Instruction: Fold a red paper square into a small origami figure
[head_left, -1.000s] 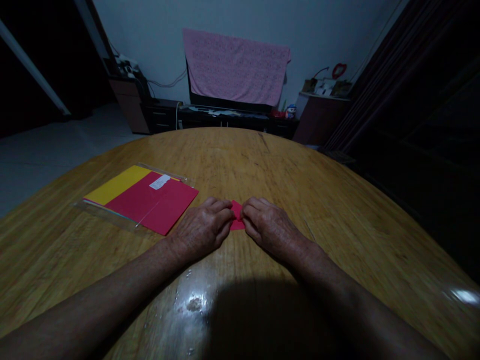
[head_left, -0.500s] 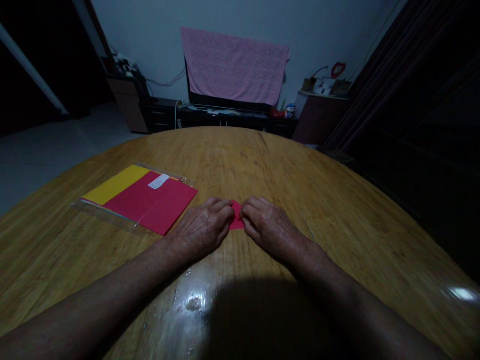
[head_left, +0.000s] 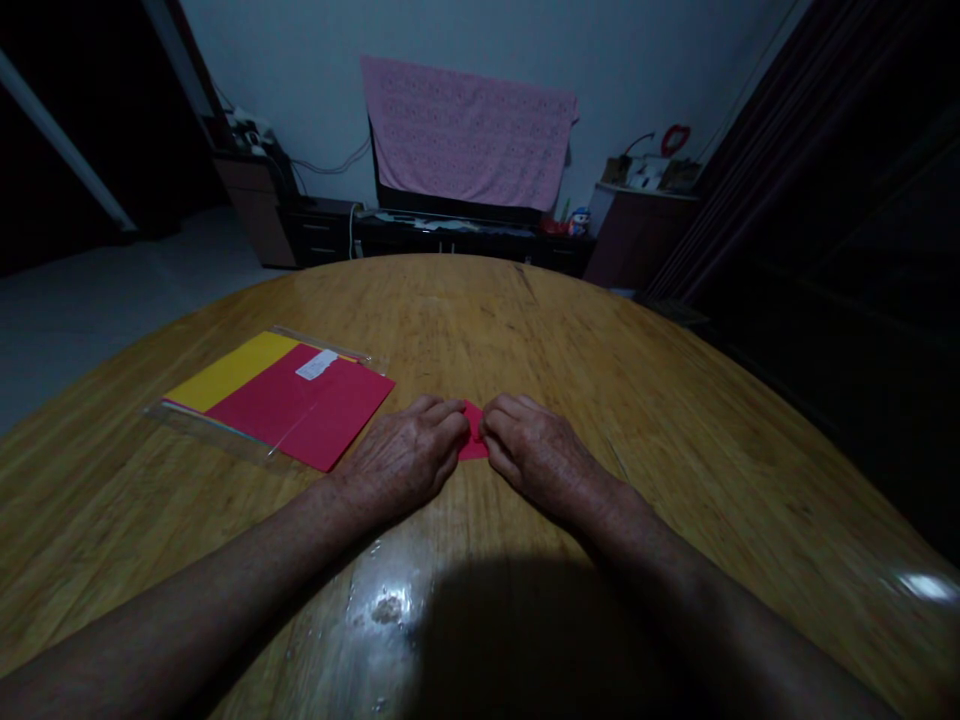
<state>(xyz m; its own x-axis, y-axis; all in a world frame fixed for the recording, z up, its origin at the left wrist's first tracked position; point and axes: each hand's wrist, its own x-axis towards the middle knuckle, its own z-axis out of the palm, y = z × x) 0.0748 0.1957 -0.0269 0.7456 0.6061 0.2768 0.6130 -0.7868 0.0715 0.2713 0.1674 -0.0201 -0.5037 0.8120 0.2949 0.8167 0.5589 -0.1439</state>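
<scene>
mid-frame, the bare left hand and right hand pinched a small, angular red paper, partly folded, seemingly unfinished.

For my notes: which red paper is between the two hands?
The small red piece, touched by the left hand and the right hand; the larger red sheet lies left, beside yellow paper.

Two hands holding red paper, wooden table, packet of coloured sheets alongside
</scene>
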